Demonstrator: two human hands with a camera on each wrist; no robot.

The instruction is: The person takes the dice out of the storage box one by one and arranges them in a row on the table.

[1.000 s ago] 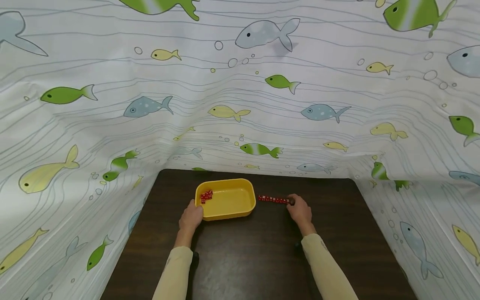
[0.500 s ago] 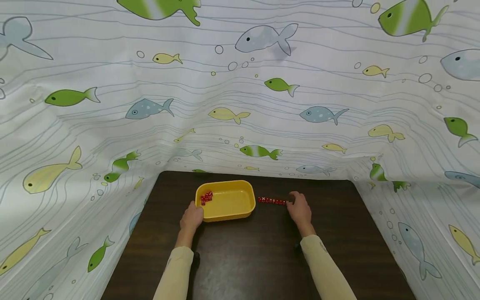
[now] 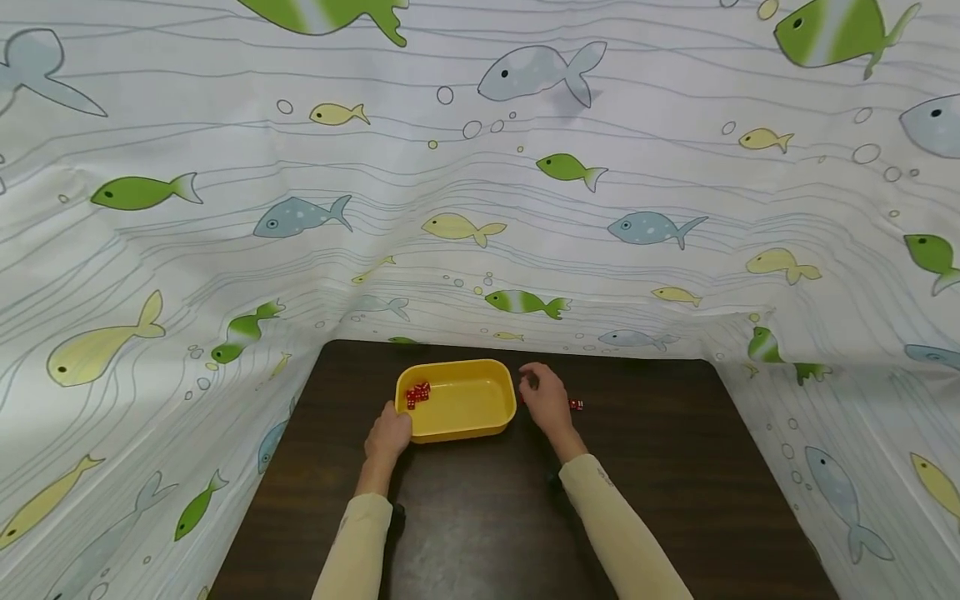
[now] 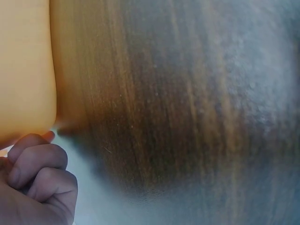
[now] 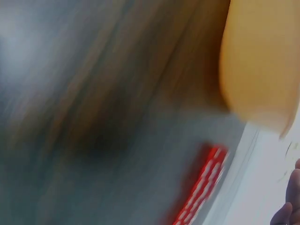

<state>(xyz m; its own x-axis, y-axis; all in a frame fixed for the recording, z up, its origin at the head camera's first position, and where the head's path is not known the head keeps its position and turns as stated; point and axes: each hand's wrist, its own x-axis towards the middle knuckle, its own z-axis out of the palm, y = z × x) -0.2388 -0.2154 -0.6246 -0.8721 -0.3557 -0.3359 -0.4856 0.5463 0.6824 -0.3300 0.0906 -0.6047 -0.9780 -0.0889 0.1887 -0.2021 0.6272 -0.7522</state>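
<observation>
A yellow tray [image 3: 472, 406] sits on the dark table [image 3: 480, 517], holding a small cluster of red dice [image 3: 417, 393] at its left end. The left hand [image 3: 388, 432] grips the tray's near left corner, fingers curled. Right of the tray, a row of red dice [image 3: 575, 405] lies partly hidden by the right hand [image 3: 547, 402], its fingers loosely bent, thumb apart, nothing visibly pinched.

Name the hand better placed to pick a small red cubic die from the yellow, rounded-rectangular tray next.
Probably the right hand: it appears empty and is close to the tray. The left hand is nearer the dice inside, but it grips the tray's rim.
</observation>
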